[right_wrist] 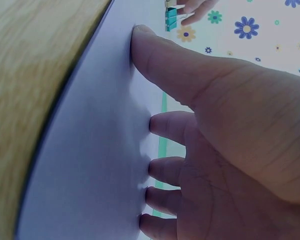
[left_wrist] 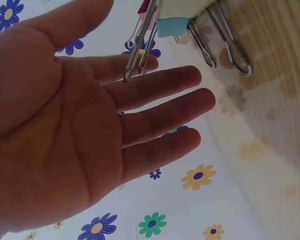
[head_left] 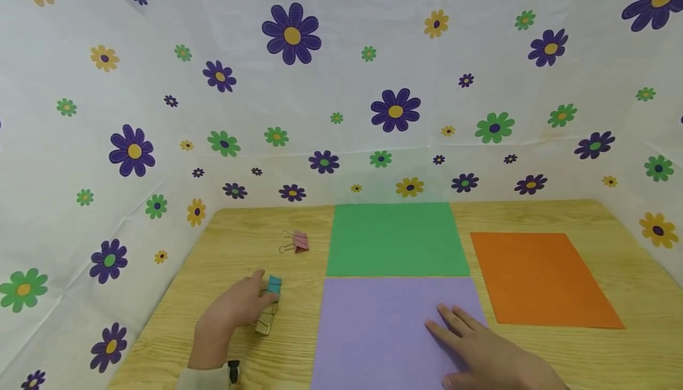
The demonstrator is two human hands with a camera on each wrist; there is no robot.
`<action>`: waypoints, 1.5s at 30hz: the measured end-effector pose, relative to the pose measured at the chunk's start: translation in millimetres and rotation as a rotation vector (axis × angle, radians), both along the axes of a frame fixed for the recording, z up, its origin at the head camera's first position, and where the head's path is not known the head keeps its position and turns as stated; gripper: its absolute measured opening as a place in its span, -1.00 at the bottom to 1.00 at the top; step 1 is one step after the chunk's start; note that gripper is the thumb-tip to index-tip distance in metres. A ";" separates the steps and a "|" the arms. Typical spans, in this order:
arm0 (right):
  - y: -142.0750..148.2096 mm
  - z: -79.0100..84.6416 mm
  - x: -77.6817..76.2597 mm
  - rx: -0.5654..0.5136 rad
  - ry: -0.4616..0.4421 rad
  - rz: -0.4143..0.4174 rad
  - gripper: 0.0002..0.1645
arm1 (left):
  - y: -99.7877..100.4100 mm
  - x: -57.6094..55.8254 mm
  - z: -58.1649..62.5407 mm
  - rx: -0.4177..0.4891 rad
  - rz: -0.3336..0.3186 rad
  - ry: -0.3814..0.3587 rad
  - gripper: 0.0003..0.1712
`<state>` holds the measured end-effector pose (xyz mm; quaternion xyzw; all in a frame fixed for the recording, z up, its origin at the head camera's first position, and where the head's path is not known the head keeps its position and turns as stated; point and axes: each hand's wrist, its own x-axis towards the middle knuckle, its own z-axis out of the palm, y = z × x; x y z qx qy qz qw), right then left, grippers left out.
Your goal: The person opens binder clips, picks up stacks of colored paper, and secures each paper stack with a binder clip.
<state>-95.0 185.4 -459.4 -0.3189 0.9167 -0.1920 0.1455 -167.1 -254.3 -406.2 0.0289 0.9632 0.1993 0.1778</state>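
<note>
My left hand [head_left: 238, 306] is beside a teal binder clip [head_left: 274, 285], its fingers spread and the thumb apart from them. In the left wrist view nothing lies in the palm, and the clips' wire handles reach over the fingers. Just nearer than the teal clip stands a yellowish binder clip [head_left: 265, 320]; a pink binder clip [head_left: 301, 242] lies farther back. My right hand [head_left: 488, 351] rests with spread fingers on the right part of a purple sheet [head_left: 381, 333]. In the right wrist view its fingertips [right_wrist: 157, 172] touch the sheet.
A green sheet [head_left: 397, 240] lies directly behind the purple one. To the right is an orange sheet [head_left: 544, 280], set slightly apart. The wooden table [head_left: 187, 295] ends at a white flower-patterned cloth [head_left: 341, 82] along the back and sides.
</note>
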 end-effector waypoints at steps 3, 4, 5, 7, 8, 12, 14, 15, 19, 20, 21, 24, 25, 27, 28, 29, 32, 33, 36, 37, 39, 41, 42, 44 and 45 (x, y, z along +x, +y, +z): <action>-0.1 -2.5 -0.3 0.007 0.012 0.004 0.03 | -3.7 0.7 -2.8 -0.031 0.017 0.031 -0.28; 0.2 -3.8 -0.3 0.013 0.015 0.005 0.03 | -4.6 1.1 -3.4 -0.055 0.018 0.048 -0.32; 0.7 -5.2 -0.4 0.020 0.019 0.008 0.03 | -5.6 1.6 -4.9 -0.083 0.014 0.073 -0.39; 1.6 -7.2 -0.6 0.030 0.023 0.009 0.04 | -7.3 2.5 -7.5 -0.122 0.002 0.124 -0.55; 2.0 -7.5 -0.7 0.032 0.026 0.010 0.04 | -7.9 3.0 -8.0 -0.141 -0.006 0.149 -0.62; 1.8 -5.3 -1.4 0.013 0.012 0.010 0.04 | -9.5 2.9 -6.9 -0.162 -0.006 0.204 -0.74; 0.9 -3.9 -1.7 0.005 0.004 0.011 0.03 | -10.0 2.5 -5.8 -0.146 0.004 0.204 -0.76; 0.7 -3.6 -1.6 0.006 0.002 0.010 0.04 | -9.9 2.1 -6.0 -0.131 0.011 0.203 -0.76; 0.3 -2.9 -1.0 0.013 0.000 0.005 0.04 | -8.5 -0.6 -8.0 -0.027 0.048 0.201 -0.77; 0.3 -2.7 -0.8 0.013 -0.002 0.003 0.04 | -8.0 -1.5 -8.3 0.002 0.064 0.200 -0.78; 0.3 -2.5 -0.6 0.014 -0.002 0.001 0.04 | -7.4 -2.4 -8.5 0.033 0.080 0.203 -0.77; 0.2 -2.1 -0.6 0.010 -0.011 -0.003 0.04 | -6.3 -3.8 -7.7 0.110 0.143 0.206 -0.76; 0.1 -1.8 -0.5 0.006 -0.015 -0.004 0.04 | -6.1 -4.3 -7.3 0.134 0.164 0.206 -0.75; -0.2 -1.3 -0.4 0.004 -0.023 -0.004 0.04 | -6.3 -5.0 -6.5 0.172 0.198 0.207 -0.72; -0.3 -1.0 -0.3 0.002 -0.026 -0.003 0.04 | -6.6 -5.2 -6.1 0.192 0.213 0.206 -0.71; -0.3 -0.8 -0.2 0.002 -0.029 -0.002 0.04 | -7.0 -5.7 -5.7 0.211 0.228 0.206 -0.70; -0.5 0.2 0.2 0.000 -0.030 -0.003 0.03 | -8.2 -6.8 -4.5 0.272 0.269 0.213 -0.68; -0.7 0.3 -0.1 0.000 -0.032 -0.007 0.03 | -8.5 -7.1 -4.1 0.304 0.284 0.213 -0.68; -1.2 1.1 -1.1 0.001 -0.036 -0.021 0.03 | -8.3 -8.8 -2.4 0.468 0.344 0.199 -0.65; -1.4 1.5 -1.3 -0.001 -0.032 -0.023 0.02 | -8.0 -9.8 -2.0 0.536 0.364 0.191 -0.65; -2.0 2.0 -2.0 -0.001 -0.027 -0.027 0.02 | -7.6 -12.7 -1.1 0.687 0.404 0.162 -0.65; -2.4 2.8 -2.2 -0.001 -0.023 -0.026 0.02 | -7.3 -16.1 -0.2 0.837 0.440 0.133 -0.68; -2.7 3.2 -2.2 0.000 -0.025 -0.029 0.02 | -7.3 -17.6 0.4 0.898 0.454 0.119 -0.69; -3.2 3.5 -2.5 0.004 -0.024 -0.031 0.02 | -7.2 -19.6 1.5 1.009 0.481 0.089 -0.72; -3.5 3.7 -2.6 0.007 -0.025 -0.033 0.02 | -6.9 -20.3 2.2 1.057 0.489 0.078 -0.74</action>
